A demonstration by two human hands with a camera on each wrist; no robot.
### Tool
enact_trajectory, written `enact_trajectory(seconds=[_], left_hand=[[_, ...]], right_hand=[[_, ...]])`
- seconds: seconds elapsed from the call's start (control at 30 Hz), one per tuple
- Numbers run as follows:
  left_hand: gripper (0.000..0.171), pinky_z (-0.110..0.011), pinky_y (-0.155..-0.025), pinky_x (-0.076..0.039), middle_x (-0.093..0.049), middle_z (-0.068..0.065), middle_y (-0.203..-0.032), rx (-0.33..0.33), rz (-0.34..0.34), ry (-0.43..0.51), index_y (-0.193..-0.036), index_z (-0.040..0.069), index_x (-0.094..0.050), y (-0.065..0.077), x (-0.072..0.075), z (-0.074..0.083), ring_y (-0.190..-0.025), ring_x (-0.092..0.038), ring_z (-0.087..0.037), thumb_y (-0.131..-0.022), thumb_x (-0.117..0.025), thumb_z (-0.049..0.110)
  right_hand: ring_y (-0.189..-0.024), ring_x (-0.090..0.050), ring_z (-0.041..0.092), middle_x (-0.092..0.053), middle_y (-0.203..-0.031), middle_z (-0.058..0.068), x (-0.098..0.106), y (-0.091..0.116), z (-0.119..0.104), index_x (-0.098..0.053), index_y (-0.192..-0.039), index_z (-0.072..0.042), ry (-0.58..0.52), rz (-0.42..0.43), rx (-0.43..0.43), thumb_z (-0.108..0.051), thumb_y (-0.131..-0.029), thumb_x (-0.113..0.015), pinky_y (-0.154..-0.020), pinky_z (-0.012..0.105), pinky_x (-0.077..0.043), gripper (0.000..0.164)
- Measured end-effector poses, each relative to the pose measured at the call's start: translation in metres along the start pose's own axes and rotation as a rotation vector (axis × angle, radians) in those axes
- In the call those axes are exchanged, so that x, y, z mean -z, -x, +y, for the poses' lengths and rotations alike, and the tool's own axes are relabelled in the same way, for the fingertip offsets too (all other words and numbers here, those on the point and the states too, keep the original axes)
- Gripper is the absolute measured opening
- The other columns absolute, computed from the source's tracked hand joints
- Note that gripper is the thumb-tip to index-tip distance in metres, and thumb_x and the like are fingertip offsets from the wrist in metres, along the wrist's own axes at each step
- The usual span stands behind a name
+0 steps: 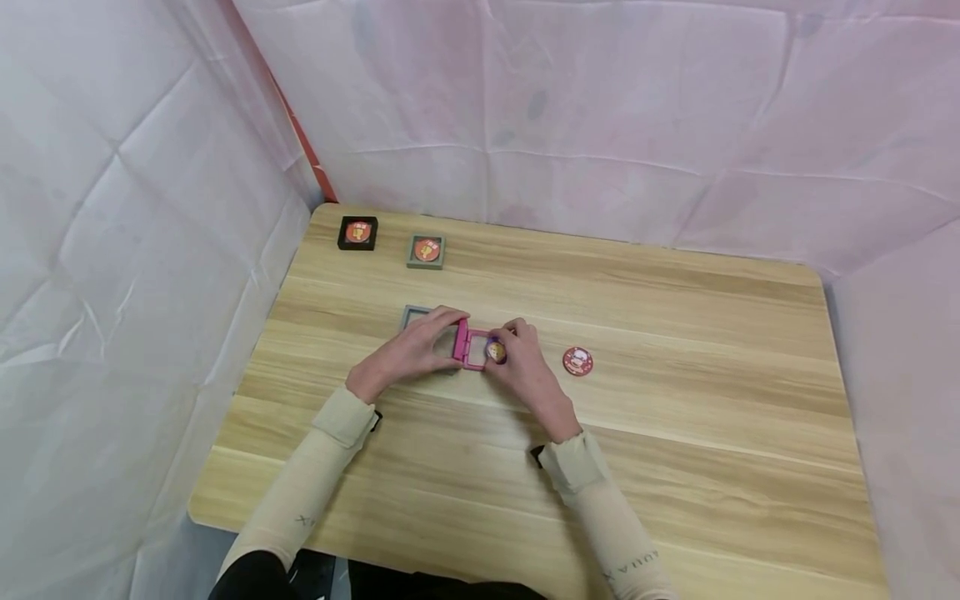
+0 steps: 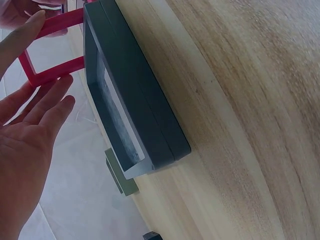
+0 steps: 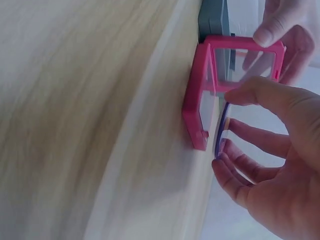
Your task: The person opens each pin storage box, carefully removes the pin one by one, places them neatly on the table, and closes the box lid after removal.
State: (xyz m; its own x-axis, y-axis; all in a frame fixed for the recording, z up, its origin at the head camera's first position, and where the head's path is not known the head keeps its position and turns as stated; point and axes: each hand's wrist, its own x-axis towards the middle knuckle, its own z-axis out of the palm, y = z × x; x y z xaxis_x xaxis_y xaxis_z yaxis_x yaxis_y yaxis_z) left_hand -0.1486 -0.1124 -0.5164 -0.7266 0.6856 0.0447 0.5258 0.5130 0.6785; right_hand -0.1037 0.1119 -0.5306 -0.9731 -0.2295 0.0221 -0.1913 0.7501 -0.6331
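A small pink hinged display frame (image 1: pixel 477 367) stands opened out on the table, with clear film in its halves. My left hand (image 1: pixel 411 348) holds the raised half by its edges between thumb and fingers. In my right hand (image 1: pixel 522 364) a round badge (image 1: pixel 496 351) with a purple rim is pinched by its edge. The badge (image 3: pixel 220 131) is tilted close over the lower half of the pink frame (image 3: pixel 189 111) in the right wrist view. A larger dark grey frame (image 2: pixel 137 82) lies beside the pink one, partly hidden under my left hand in the head view.
A red round badge (image 1: pixel 577 361) lies on the wooden table (image 1: pixel 697 392) right of my right hand. Toward the back left stand a black frame (image 1: pixel 342 236) and a grey-green frame (image 1: pixel 424 265), each with an orange-red badge inside. Pale cloth (image 1: pixel 600 100) hangs behind the table.
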Motion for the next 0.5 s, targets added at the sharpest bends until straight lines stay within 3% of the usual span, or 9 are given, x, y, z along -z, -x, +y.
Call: enact_trajectory(seconds=[0.23, 0.5], left_hand=[[0.080, -0.048, -0.115, -0.048, -0.058, -0.017, -0.141, -0.009, 0.008, -0.003, -0.146, -0.003, -0.048, 0.000, -0.001, -0.002, -0.132, -0.057, -0.031, -0.079, -0.088, 0.017], [0.081, -0.047, -0.116, -0.047, -0.058, -0.017, -0.141, -0.006, 0.008, -0.002, -0.146, -0.001, -0.048, 0.003, 0.001, -0.001, -0.132, -0.057, -0.031, -0.078, -0.088, 0.016]], right_hand=[[-0.108, -0.049, 0.039, -0.056, -0.119, 0.025, 0.009, 0.006, 0.006, -0.069, -0.120, 0.008, 0.022, -0.015, -0.099, -0.008, -0.080, -0.080, -0.088, 0.047, -0.054, 0.044], [-0.108, -0.050, 0.043, -0.057, -0.117, 0.028, 0.010, 0.011, 0.012, -0.070, -0.118, 0.009, 0.019, 0.010, -0.105, -0.007, -0.080, -0.081, -0.090, 0.050, -0.052, 0.043]])
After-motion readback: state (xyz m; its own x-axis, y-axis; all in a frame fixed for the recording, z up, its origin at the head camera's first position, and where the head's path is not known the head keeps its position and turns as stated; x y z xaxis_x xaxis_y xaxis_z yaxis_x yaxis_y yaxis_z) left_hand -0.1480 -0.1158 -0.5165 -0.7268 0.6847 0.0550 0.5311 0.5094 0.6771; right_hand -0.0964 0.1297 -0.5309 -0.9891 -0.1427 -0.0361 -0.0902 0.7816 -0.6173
